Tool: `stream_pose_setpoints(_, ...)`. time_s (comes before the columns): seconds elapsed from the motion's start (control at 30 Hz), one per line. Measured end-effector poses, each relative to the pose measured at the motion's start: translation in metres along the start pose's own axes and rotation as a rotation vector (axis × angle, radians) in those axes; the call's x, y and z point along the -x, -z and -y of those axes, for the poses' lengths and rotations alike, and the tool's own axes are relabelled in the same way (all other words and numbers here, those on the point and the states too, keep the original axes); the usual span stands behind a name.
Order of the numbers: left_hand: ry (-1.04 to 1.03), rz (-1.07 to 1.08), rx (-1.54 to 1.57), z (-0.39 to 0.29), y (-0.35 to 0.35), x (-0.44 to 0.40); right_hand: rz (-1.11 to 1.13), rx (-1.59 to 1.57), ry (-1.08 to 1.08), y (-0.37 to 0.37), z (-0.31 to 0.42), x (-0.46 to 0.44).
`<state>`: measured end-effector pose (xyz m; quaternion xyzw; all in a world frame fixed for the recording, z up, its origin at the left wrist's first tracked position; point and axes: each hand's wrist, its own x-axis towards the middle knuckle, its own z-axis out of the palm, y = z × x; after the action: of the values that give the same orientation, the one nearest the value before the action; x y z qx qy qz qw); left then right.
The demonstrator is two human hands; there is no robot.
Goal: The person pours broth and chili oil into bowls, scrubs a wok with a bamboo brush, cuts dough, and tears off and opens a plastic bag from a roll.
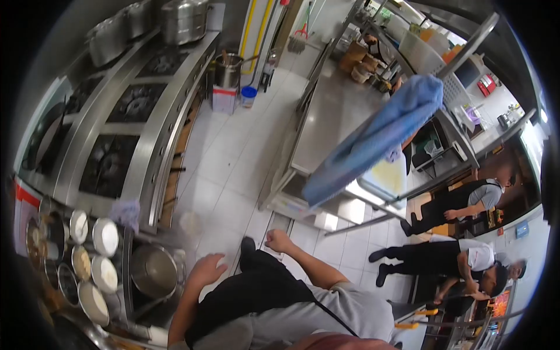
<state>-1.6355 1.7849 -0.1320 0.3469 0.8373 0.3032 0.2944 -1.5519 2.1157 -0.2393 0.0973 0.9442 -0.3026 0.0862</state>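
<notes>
My left hand (209, 269) hangs over the floor near a large metal pot (154, 270), its fingers stretched out and nothing in them. The pot stands to the left of that hand, apart from it. My right hand (280, 241) is out in front of my body, curled into a fist, with no object showing in it. Below both hands are my black apron (245, 297) and one dark shoe (248, 246) on the white tiles. Neither hand touches any kitchen thing.
A stove (109, 165) with several burners runs along the left, with ingredient containers (105, 236) at its near end. A steel table (326, 111) stands right of the aisle; a blue cloth (379, 137) hangs by it. Two people (449, 259) stand at right. A blue bucket (248, 97) is ahead.
</notes>
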Motion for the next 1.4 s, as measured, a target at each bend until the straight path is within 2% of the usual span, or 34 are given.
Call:
stream_pose_setpoints(0.13,0.135,0.255,-0.192,-0.01,0.033,-0.078,-0.03,-0.094,-0.048,0.117,0.054,-0.09)
stream_pose_setpoints(0.27,-0.031,0.119,-0.09,-0.022,0.074,-0.163,-0.194,-0.131,-0.013,0.186,0.045,-0.176)
stream_pose_setpoints(0.37,-0.077,0.136,-0.079,-0.03,0.118,-0.224,-0.35,-0.062,-0.002,0.219,0.03,-0.23)
stream_pose_setpoints(0.47,-0.012,0.213,-0.117,-0.017,0.158,-0.284,-0.199,0.058,-0.042,0.23,-0.002,-0.272)
stream_pose_setpoints(0.57,-0.068,0.319,-0.125,0.009,0.195,-0.354,0.005,0.185,-0.258,0.23,-0.022,-0.302)
stream_pose_setpoints(0.6,-0.097,0.355,-0.139,0.013,0.213,-0.382,0.035,0.197,-0.272,0.224,-0.03,-0.307)
stream_pose_setpoints(0.73,-0.183,0.419,-0.295,0.0,0.285,-0.482,0.125,0.179,-0.413,0.221,-0.053,-0.331)
stream_pose_setpoints(0.77,-0.305,0.376,-0.249,0.006,0.297,-0.508,0.14,0.149,-0.446,0.222,-0.056,-0.338)
stream_pose_setpoints(0.8,-0.335,0.391,-0.261,0.003,0.311,-0.531,0.157,0.119,-0.475,0.227,-0.06,-0.349)
stream_pose_setpoints(0.93,-0.47,0.449,-0.275,-0.02,0.359,-0.628,0.072,0.029,-0.502,0.272,-0.041,-0.381)
stream_pose_setpoints(1.0,-0.546,0.463,-0.236,-0.032,0.368,-0.672,0.03,-0.026,-0.538,0.283,-0.048,-0.401)
stream_pose_setpoints(1.1,-0.553,0.569,-0.186,-0.055,0.366,-0.735,-0.076,-0.041,-0.565,0.293,-0.072,-0.428)
stream_pose_setpoints(1.23,-0.58,0.666,-0.273,-0.072,0.347,-0.812,-0.008,-0.103,-0.667,0.332,-0.115,-0.479)
stream_pose_setpoints(1.33,-0.589,0.713,-0.3,-0.087,0.343,-0.862,0.006,-0.101,-0.63,0.408,-0.129,-0.524)
stream_pose_setpoints(1.4,-0.492,0.733,-0.394,-0.086,0.337,-0.901,-0.073,-0.145,-0.523,0.443,-0.16,-0.56)
